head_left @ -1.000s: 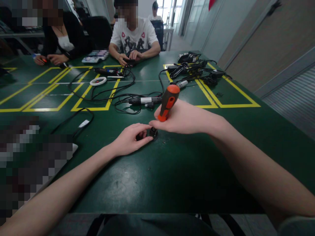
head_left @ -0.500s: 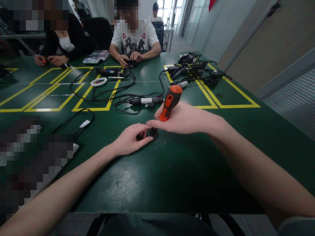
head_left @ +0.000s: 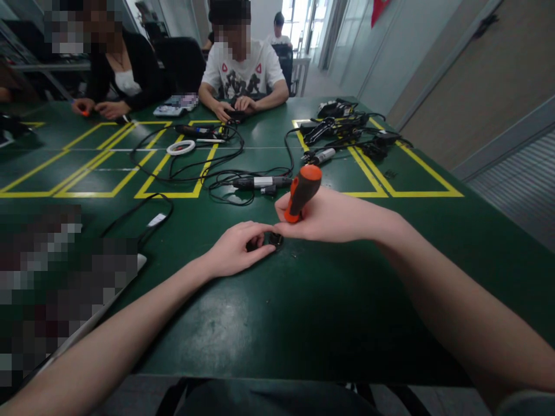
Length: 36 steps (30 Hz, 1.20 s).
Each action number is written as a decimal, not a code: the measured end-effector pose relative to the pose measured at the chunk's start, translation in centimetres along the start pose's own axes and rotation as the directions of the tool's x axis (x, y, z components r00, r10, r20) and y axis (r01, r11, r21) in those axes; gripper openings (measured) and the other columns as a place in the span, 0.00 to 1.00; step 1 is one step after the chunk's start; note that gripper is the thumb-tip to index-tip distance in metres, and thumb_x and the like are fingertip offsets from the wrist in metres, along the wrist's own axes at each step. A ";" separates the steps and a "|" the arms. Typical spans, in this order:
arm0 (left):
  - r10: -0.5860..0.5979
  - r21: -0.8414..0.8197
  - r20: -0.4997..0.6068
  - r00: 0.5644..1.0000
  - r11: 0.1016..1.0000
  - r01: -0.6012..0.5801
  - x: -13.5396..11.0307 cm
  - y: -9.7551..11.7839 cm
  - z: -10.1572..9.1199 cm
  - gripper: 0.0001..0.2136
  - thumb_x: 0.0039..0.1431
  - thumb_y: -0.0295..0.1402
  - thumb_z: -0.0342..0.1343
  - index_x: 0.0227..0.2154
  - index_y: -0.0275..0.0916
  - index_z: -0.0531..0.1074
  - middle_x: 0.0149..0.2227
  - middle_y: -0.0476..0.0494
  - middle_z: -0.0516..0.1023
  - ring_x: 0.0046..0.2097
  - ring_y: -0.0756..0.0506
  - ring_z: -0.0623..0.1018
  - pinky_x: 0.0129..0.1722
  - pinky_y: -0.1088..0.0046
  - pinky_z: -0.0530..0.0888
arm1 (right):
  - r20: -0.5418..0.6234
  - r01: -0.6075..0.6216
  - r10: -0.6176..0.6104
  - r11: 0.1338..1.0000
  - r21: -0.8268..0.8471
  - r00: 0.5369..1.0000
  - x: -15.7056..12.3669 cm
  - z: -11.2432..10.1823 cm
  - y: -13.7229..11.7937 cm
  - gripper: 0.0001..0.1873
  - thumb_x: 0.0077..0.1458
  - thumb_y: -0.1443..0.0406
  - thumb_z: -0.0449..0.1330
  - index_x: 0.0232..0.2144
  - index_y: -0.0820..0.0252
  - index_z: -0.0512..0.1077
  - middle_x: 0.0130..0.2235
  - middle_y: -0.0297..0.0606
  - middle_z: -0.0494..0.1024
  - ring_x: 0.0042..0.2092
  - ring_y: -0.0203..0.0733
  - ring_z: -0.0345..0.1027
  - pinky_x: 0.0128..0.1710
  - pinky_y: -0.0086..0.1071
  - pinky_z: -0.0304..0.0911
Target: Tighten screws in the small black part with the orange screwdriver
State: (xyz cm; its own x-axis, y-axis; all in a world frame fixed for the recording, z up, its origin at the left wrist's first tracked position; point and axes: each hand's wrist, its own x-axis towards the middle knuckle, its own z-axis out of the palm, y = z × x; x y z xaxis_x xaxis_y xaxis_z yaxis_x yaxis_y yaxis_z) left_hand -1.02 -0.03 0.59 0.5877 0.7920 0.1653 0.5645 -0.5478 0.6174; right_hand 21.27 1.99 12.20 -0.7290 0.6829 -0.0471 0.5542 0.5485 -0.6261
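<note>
An orange and dark grey screwdriver (head_left: 306, 190) stands tilted in my right hand (head_left: 329, 216), its handle rising above my closed fingers. The shaft and tip are hidden behind that hand. Below it, a small black part (head_left: 275, 239) rests on the green table (head_left: 269, 335). The fingers and thumb of my left hand (head_left: 238, 248) curl around the left side of this part and hold it against the tabletop. What the part is cannot be made out. A tiny loose bit (head_left: 295, 255) lies just right of it.
Ahead lie a black and silver pen-like tool (head_left: 260, 183) with coiled cable, a white ring (head_left: 181, 148), and a heap of black tools and cables (head_left: 347, 127) at the back right. A blurred-out flat item (head_left: 82, 289) is at left. Two people sit across the table.
The screwdriver handle has turned a little and sits slightly lower in my right hand. My left hand keeps its hold on the black part. The whole view has shifted slightly.
</note>
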 end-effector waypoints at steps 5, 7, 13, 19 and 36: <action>0.031 -0.014 -0.013 0.999 0.999 -0.031 0.0 0.0 0.2 0.11 0.70 0.41 0.58 0.46 0.39 0.77 0.33 0.48 0.77 0.35 0.46 0.74 0.41 0.69 0.71 | 0.010 0.026 -0.026 0.998 -0.061 1.000 0.0 -0.2 0.0 0.16 0.61 0.58 0.61 0.24 0.56 0.62 0.27 0.31 0.68 0.30 0.38 0.61 0.34 0.33 0.54; 0.033 -0.015 -0.012 0.999 0.999 -0.033 0.0 0.1 0.2 0.11 0.70 0.40 0.59 0.47 0.39 0.77 0.33 0.48 0.77 0.35 0.46 0.74 0.41 0.69 0.71 | -0.008 0.026 -0.027 0.994 -0.111 1.000 -0.1 -0.3 0.0 0.15 0.60 0.58 0.61 0.25 0.56 0.64 0.28 0.32 0.70 0.31 0.38 0.62 0.34 0.33 0.54; 0.039 -0.016 -0.014 0.999 0.999 -0.039 0.1 0.0 0.5 0.14 0.70 0.39 0.60 0.52 0.39 0.77 0.33 0.48 0.77 0.36 0.45 0.75 0.41 0.69 0.71 | -0.002 -0.035 0.035 0.989 -0.144 0.999 0.0 -0.7 0.4 0.14 0.56 0.56 0.64 0.26 0.57 0.68 0.30 0.34 0.71 0.31 0.39 0.63 0.32 0.33 0.55; 0.041 -0.021 -0.022 0.999 0.999 -0.042 0.2 0.0 0.7 0.15 0.69 0.39 0.62 0.54 0.39 0.77 0.33 0.48 0.78 0.37 0.46 0.76 0.40 0.69 0.70 | 0.013 -0.093 0.095 0.989 -0.118 0.995 -0.1 -0.9 0.6 0.12 0.56 0.57 0.65 0.27 0.58 0.72 0.28 0.33 0.73 0.30 0.39 0.66 0.32 0.33 0.59; 0.037 -0.016 -0.022 0.999 0.999 -0.037 0.2 -0.1 0.6 0.15 0.70 0.40 0.61 0.54 0.39 0.77 0.33 0.49 0.77 0.36 0.46 0.76 0.40 0.70 0.70 | 0.091 0.068 -0.087 0.978 0.195 0.992 0.3 -1.6 2.8 0.10 0.53 0.59 0.71 0.32 0.61 0.82 0.36 0.38 0.83 0.39 0.42 0.78 0.43 0.33 0.74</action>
State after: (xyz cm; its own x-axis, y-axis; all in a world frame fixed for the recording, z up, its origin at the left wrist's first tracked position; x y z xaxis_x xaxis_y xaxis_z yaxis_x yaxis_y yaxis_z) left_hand -0.61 -0.01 0.14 0.5949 0.7773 0.2049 0.5329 -0.5722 0.6233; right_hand 23.23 4.44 11.67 -0.8082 0.5856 -0.0627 0.4140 0.4892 -0.7677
